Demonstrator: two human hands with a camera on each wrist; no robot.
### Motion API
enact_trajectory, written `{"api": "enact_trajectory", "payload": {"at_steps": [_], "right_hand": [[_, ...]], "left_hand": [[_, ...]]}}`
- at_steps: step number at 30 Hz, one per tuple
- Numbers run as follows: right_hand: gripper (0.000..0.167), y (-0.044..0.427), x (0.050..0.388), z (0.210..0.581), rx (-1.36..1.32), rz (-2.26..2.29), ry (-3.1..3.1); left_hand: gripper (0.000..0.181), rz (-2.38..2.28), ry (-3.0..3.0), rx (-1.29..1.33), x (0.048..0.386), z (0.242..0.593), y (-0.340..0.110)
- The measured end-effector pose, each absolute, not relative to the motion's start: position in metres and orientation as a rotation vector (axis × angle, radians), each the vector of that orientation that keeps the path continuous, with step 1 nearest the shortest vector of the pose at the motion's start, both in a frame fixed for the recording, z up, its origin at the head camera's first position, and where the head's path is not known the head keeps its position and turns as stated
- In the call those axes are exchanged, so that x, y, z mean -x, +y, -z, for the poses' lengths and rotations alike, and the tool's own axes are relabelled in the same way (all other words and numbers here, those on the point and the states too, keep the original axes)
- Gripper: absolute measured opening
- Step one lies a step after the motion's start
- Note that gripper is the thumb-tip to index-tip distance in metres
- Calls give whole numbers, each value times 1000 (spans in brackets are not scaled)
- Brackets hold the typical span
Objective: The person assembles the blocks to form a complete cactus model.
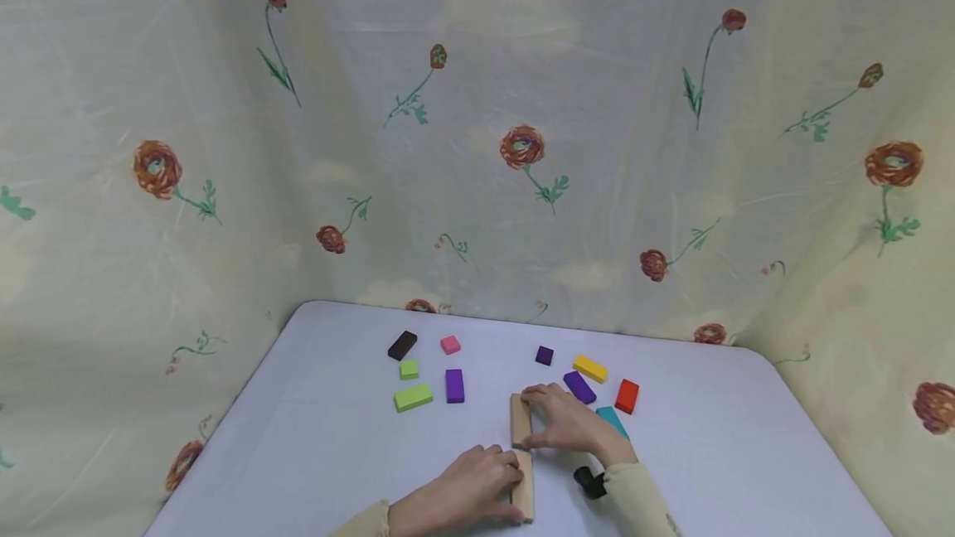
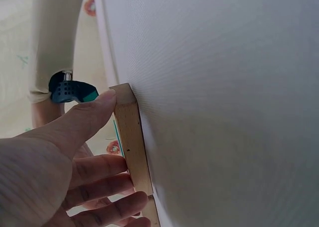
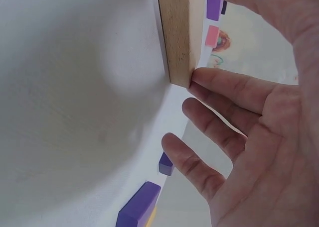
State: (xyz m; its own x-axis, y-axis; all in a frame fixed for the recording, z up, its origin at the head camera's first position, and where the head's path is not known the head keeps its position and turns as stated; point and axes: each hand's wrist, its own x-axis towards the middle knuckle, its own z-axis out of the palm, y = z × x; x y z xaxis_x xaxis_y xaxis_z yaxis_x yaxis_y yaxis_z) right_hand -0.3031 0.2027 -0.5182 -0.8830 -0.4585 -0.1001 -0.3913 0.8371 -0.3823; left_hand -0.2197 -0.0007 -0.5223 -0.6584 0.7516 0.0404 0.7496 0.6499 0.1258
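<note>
Two plain wooden blocks lie end to end in a line in the head view, the far one [image 1: 520,423] and the near one [image 1: 525,497]. My left hand [image 1: 464,494] holds the near block, thumb at its near end and fingers along its left side. In the left wrist view the thumb of my left hand [image 2: 70,157] presses the end of that block [image 2: 130,142]. My right hand [image 1: 569,423] spans the far block, thumb by its near end and fingertips at its far end. The right wrist view shows fingertips of my right hand [image 3: 249,112] touching that block's end [image 3: 177,43].
Left of the blocks lie black [image 1: 402,345], pink [image 1: 450,345], purple [image 1: 454,386] and two green blocks [image 1: 414,398]. Yellow [image 1: 590,369], red [image 1: 627,396], teal [image 1: 609,418] and two more purple blocks [image 1: 579,387] lie to the right. A patterned cloth hangs behind the table.
</note>
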Motion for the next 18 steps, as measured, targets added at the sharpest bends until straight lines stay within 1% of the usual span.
{"api": "enact_trajectory", "payload": {"at_steps": [11,18], "right_hand": [[73,203,300,521,680,553,2814],[71,202,293,520,679,575,2802]], "left_hand": [[51,-204,2812,-1210,221,522,1],[51,-233,2808,-1232,221,524,0]]}}
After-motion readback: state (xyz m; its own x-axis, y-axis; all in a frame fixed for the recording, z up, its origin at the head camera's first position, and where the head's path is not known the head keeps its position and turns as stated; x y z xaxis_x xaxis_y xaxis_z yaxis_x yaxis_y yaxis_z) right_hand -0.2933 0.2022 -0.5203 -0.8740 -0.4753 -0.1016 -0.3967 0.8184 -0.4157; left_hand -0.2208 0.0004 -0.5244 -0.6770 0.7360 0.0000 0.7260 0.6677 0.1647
